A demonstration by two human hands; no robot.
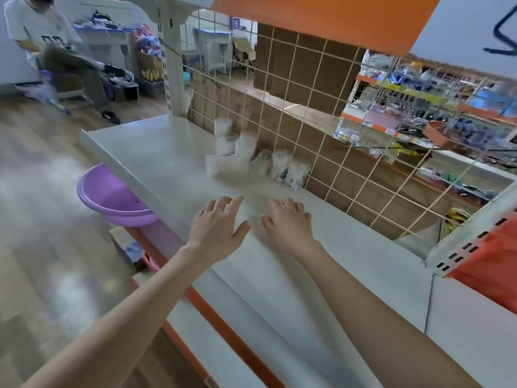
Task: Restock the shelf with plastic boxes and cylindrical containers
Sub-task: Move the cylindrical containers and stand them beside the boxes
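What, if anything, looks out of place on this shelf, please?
The clear containers are bunched unevenly against the wire grid. Some are stacked and some appear to lean, though blur hides the detail. Below, a purple basin juts out past the shelf edge.

A shop: I stand before a white display shelf [156, 152] with wire-grid backing [307, 113]; further stocked shelves [436, 107] with price strips fill the aisle beyond.
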